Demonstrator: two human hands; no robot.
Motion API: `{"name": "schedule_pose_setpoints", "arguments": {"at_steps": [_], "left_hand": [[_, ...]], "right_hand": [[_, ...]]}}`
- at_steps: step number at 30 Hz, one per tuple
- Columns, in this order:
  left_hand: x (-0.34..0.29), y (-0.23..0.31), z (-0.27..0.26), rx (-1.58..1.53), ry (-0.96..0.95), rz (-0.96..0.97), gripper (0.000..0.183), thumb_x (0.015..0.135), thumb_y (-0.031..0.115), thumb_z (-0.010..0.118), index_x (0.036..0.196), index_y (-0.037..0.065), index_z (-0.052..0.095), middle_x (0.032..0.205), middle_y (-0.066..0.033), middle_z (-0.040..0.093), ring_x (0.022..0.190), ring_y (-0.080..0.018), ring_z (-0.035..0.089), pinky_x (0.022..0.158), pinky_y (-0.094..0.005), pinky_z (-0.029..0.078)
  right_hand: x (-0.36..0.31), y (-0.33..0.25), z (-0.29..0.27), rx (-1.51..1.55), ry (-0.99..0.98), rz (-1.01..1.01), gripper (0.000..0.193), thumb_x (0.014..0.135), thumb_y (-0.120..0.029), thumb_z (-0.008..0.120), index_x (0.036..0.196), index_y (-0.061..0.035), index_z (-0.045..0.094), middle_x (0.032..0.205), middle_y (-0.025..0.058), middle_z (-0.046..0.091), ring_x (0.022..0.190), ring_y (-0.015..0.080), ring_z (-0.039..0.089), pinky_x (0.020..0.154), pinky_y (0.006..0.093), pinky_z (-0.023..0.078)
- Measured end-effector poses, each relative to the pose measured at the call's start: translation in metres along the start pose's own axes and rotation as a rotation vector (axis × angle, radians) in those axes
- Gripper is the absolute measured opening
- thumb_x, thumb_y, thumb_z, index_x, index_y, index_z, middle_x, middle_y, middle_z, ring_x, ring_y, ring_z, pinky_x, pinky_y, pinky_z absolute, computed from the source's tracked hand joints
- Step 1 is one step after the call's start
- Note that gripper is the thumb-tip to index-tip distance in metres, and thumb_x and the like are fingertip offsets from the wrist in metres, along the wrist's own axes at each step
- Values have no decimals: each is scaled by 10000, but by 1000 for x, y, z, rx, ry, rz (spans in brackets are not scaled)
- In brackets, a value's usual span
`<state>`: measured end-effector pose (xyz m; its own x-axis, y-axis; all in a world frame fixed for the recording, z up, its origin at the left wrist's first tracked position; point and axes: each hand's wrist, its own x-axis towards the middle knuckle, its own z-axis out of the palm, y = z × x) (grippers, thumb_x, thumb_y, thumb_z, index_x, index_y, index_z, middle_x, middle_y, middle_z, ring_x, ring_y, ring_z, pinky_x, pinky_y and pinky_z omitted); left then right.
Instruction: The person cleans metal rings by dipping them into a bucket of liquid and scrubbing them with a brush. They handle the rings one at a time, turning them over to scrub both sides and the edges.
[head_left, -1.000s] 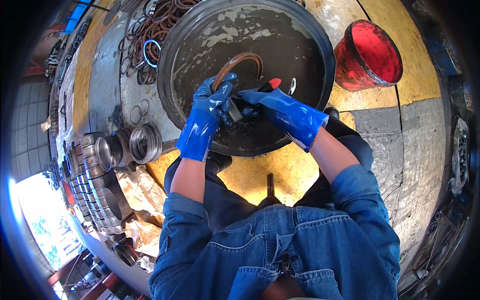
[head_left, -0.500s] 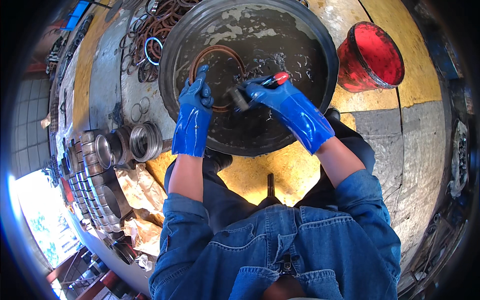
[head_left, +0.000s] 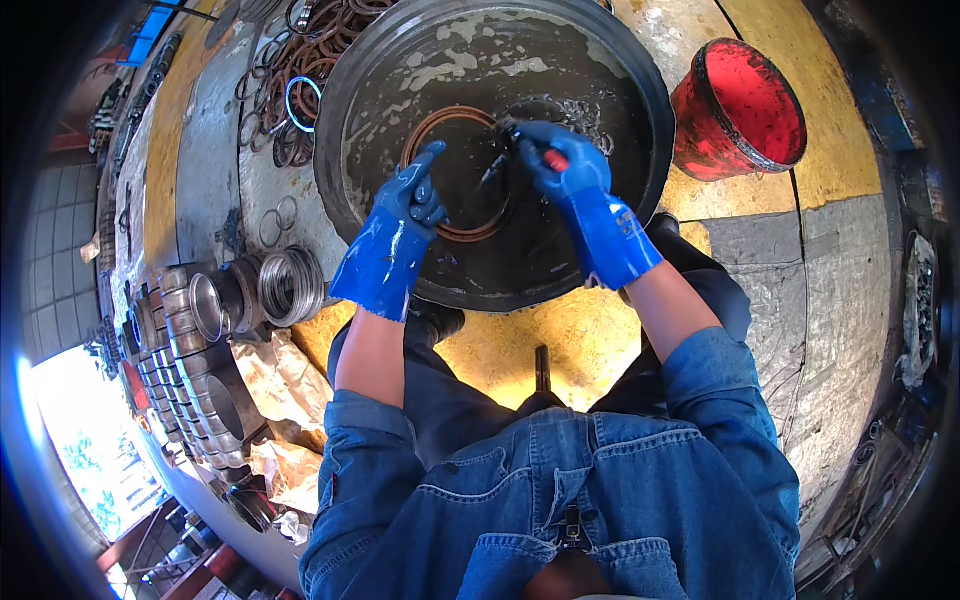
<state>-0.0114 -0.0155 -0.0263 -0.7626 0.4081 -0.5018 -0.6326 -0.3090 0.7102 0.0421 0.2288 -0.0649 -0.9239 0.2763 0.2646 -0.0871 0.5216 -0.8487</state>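
A rust-brown ring (head_left: 468,237) lies tilted in the dark liquid of a wide round black tub (head_left: 343,190). My left hand (head_left: 408,205), in a wet blue rubber glove, is closed on the ring's left side, with the index finger stretched along it. My right hand (head_left: 570,170), gloved the same way, grips a red-handled tool (head_left: 555,160). Its dark head is against the ring's upper right edge; it looks like a brush, but the head is partly hidden and blurred. Ripples and splashes show beside the right hand.
A red bucket (head_left: 745,110) stands right of the tub. Brown rings (head_left: 305,75) are heaped at the far left, with a blue ring (head_left: 303,104) among them. Thin metal rings (head_left: 292,285) and rows of metal cylinders (head_left: 185,340) stand at left, near crumpled brown paper (head_left: 285,375).
The ring has gone lower and flatter into the liquid, shifting right. My right hand has moved up and right with the tool; my left hand has shifted slightly right.
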Motion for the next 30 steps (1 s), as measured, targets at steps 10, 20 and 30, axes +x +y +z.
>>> {"name": "schedule_pose_setpoints", "arguments": {"at_steps": [10,20,30], "left_hand": [[-1,11,17,-89,106,-49,571,1059,475,495,1427,39,519,572,62,415,413,-58,317,447,-245,278],[-9,13,25,-58,-29,95,626,1073,503,433,1427,-7,512,500,51,371,371,-69,296,404,-237,267],[-3,23,11,-100,-119,225,583,1072,444,477,1409,-29,530,651,25,518,484,-87,421,479,-265,344]], "right_hand": [[29,-18,-22,433,-190,296,279,955,-167,692,1209,-59,734,1064,61,761,969,127,692,903,290,549],[29,16,-13,250,-449,584,181,901,-217,658,925,-87,782,830,38,755,773,113,702,758,277,556],[-19,-34,-23,530,-444,610,251,878,-236,726,1011,-30,780,877,82,763,770,145,695,764,288,544]]}}
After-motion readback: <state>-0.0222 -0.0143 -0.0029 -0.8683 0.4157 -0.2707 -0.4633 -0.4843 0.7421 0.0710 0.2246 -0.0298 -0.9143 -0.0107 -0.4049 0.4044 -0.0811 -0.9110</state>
